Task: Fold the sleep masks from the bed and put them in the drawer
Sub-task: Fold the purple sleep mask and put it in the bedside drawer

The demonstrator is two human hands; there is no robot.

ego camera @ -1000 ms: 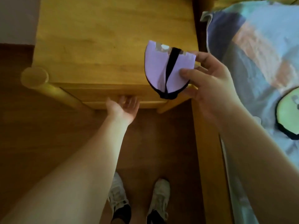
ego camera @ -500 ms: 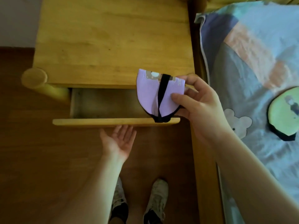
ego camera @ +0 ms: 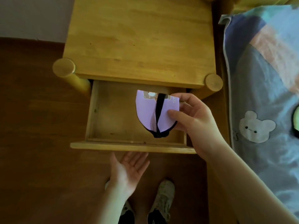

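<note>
A folded purple sleep mask (ego camera: 148,111) with a black strap and black trim hangs over the open drawer (ego camera: 113,120), pinched at its right edge by my right hand (ego camera: 192,120). The wooden drawer is pulled far out of the nightstand (ego camera: 139,39) and its inside looks bare. My left hand (ego camera: 129,172) is palm up with fingers spread, just below the drawer's front panel (ego camera: 132,147), touching nothing that I can see. A green sleep mask with black trim (ego camera: 296,120) lies on the bed at the right edge of the view, mostly cut off.
The bed with a patchwork blanket (ego camera: 265,97) and a white bear print runs along the right side. The wooden bed frame (ego camera: 215,183) stands between bed and floor. My two shoes (ego camera: 163,198) stand on the dark wood floor below the drawer.
The drawer has gone from shut to pulled far out, and my left hand has come off its front. My right hand has lowered the purple mask from above the nightstand top into the drawer opening.
</note>
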